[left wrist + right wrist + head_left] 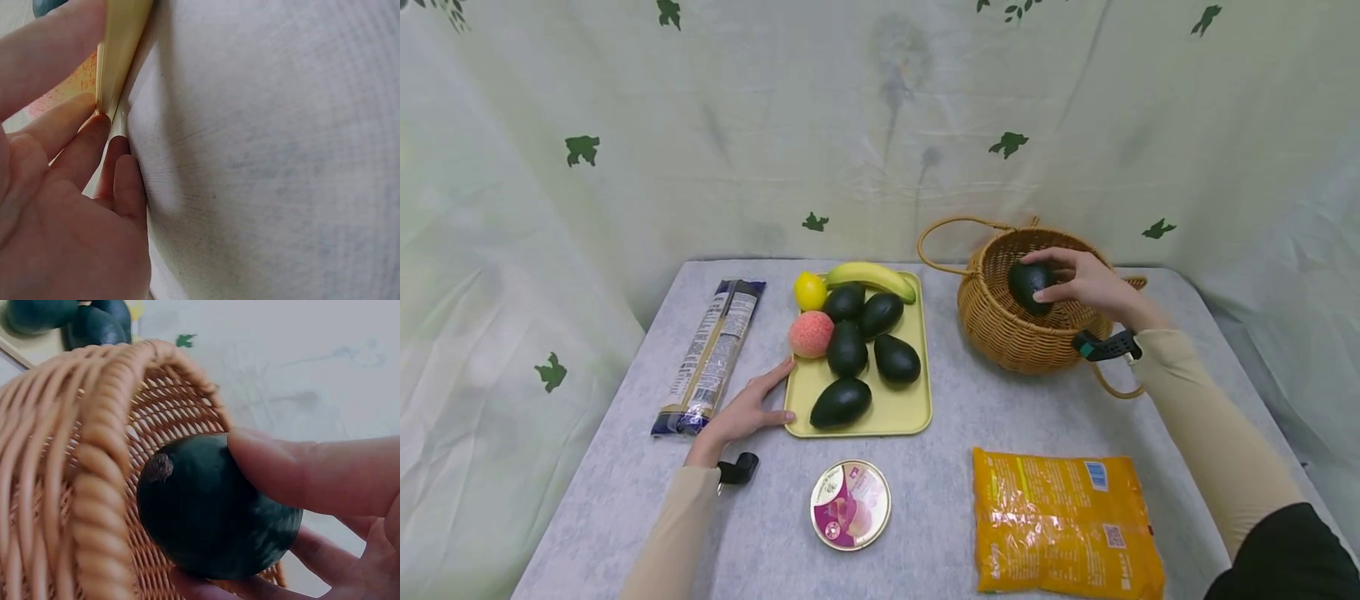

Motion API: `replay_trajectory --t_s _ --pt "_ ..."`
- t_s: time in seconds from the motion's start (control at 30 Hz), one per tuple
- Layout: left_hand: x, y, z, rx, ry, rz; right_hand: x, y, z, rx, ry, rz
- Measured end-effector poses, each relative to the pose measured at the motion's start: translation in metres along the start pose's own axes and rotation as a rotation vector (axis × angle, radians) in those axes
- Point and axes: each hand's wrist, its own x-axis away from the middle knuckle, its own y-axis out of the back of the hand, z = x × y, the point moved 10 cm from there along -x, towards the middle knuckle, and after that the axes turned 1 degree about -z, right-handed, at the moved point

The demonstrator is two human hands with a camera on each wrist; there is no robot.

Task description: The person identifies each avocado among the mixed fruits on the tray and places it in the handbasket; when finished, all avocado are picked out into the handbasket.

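My right hand [1086,287] grips a dark green avocado [1028,287] at the mouth of the wicker basket [1018,346]. In the right wrist view, thumb and fingers lie on opposite sides of that avocado [215,509], with its stem end showing beside the basket's rim [103,506]. My left hand [748,412] rests at the left edge of the yellow tray [898,408], thumb and fingers spread. Fingertips [87,109] press against the tray's side in the left wrist view. On the tray lie several avocados [841,402], a banana [872,277], a lemon [810,292] and a pinkish-red peach [811,334].
Left of the tray lies a long clear-and-blue packet [711,358]. A round tin [850,505] with a pink-and-white lid stands in front of the tray. An orange bag [1063,521] lies at the front right. The basket's handle loop [931,242] sticks out leftward.
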Motion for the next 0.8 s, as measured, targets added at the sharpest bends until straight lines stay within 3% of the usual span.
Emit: replay_trajectory --t_s 0.23,0.5,0.8 --pt "0.000 0.001 0.000 -0.007 0.006 0.001 -0.005 -0.010 0.002 0.015 0.030 0.043" --pt "0.001 0.001 -0.002 -0.007 0.006 0.001 0.002 -0.007 0.007 0.005 0.026 0.008" --pt "0.001 0.001 -0.003 0.004 0.011 0.001 0.006 -0.012 0.024 -0.183 0.068 -0.009"
